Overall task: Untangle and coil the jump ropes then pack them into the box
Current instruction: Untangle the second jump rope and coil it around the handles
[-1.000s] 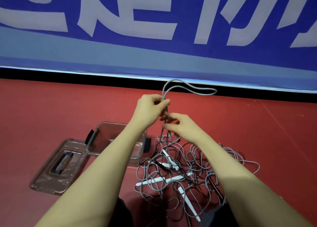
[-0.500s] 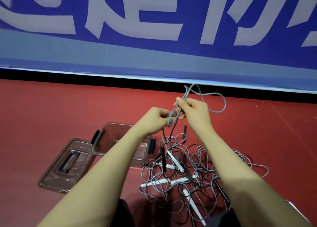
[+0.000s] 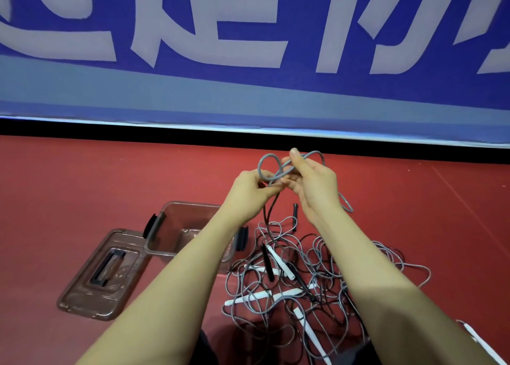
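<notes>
Single head-worn view, facing forward and down

The one wide-angle camera sits at the person's head and looks along both bare forearms to the red floor (image 3: 82, 188), close enough that the arms fill the lower frame. It faces a blue banner with large pale characters (image 3: 248, 83) standing along the floor's far edge; straight lines bow slightly toward the borders.

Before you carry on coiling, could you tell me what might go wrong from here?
1. The grey rope held by both hands, left and right, runs down into the pile; pulling may tighten knots.
2. Lifting could drag the tangled handles along.
3. The box sits under the left forearm and might get knocked.
</notes>
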`<state>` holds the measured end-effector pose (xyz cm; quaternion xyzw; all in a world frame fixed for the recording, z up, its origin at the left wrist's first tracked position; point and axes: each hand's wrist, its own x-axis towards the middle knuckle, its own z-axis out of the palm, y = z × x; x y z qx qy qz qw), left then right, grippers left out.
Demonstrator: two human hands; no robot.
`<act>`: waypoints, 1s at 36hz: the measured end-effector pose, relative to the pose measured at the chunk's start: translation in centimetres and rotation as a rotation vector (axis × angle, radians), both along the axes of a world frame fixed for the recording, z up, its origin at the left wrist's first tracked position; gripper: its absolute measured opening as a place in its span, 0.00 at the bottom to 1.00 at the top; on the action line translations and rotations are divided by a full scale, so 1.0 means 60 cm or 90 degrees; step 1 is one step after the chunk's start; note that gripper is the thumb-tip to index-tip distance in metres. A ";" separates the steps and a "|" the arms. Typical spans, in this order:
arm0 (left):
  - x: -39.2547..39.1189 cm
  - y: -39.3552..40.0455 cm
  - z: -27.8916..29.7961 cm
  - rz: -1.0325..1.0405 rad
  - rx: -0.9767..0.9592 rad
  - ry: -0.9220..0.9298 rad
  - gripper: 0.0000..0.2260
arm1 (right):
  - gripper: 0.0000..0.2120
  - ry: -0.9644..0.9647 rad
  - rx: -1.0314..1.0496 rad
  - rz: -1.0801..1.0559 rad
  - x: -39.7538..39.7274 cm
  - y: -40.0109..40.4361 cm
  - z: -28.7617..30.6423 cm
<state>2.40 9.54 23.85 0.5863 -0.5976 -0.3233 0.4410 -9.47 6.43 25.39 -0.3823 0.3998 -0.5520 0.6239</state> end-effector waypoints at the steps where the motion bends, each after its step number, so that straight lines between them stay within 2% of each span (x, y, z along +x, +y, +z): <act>1: 0.000 -0.002 0.001 0.015 -0.005 -0.003 0.04 | 0.14 0.016 -0.004 0.000 0.002 0.000 -0.001; 5: 0.011 -0.006 0.019 0.080 -0.032 0.085 0.06 | 0.13 0.271 -0.070 0.068 0.003 -0.002 -0.011; 8: 0.019 -0.006 0.030 0.089 -0.045 0.088 0.08 | 0.10 0.538 -0.138 0.254 -0.001 0.009 -0.026; 10: 0.021 -0.008 0.033 0.100 -0.049 0.096 0.07 | 0.09 0.625 -0.177 0.346 0.000 0.014 -0.042; 12: 0.020 -0.011 0.033 0.102 -0.055 0.095 0.07 | 0.03 0.633 -0.185 0.326 0.002 0.016 -0.049; 16: 0.016 -0.009 0.031 0.068 -0.019 0.156 0.05 | 0.11 0.572 -0.172 0.216 0.004 0.011 -0.049; 17: 0.017 -0.011 0.023 0.075 0.008 0.143 0.10 | 0.11 0.542 -0.176 0.188 0.005 0.009 -0.046; 18: 0.017 -0.012 0.018 0.082 0.041 0.122 0.13 | 0.10 0.501 -0.177 0.157 0.006 0.007 -0.042; 21: 0.019 -0.012 0.006 0.062 0.128 0.048 0.11 | 0.12 0.360 -0.149 0.072 0.008 -0.004 -0.034; 24: 0.020 -0.005 -0.004 -0.038 0.206 -0.088 0.14 | 0.12 0.261 -0.120 0.054 0.011 -0.009 -0.032; 27: 0.019 0.001 -0.015 -0.086 0.200 -0.189 0.03 | 0.12 0.184 -0.084 0.070 0.016 -0.005 -0.032; 28: 0.020 0.000 -0.018 -0.070 0.181 -0.206 0.02 | 0.12 0.163 -0.075 0.072 0.018 -0.004 -0.031; 30: 0.019 -0.002 -0.020 -0.021 0.148 -0.222 0.08 | 0.12 0.127 -0.067 0.064 0.021 -0.004 -0.030; 33: 0.016 -0.002 -0.018 0.044 0.083 -0.225 0.10 | 0.13 0.173 -0.071 0.026 0.026 -0.006 -0.032; 36: 0.019 -0.002 -0.013 0.106 0.035 -0.198 0.11 | 0.11 0.349 -0.071 0.066 0.024 -0.006 -0.044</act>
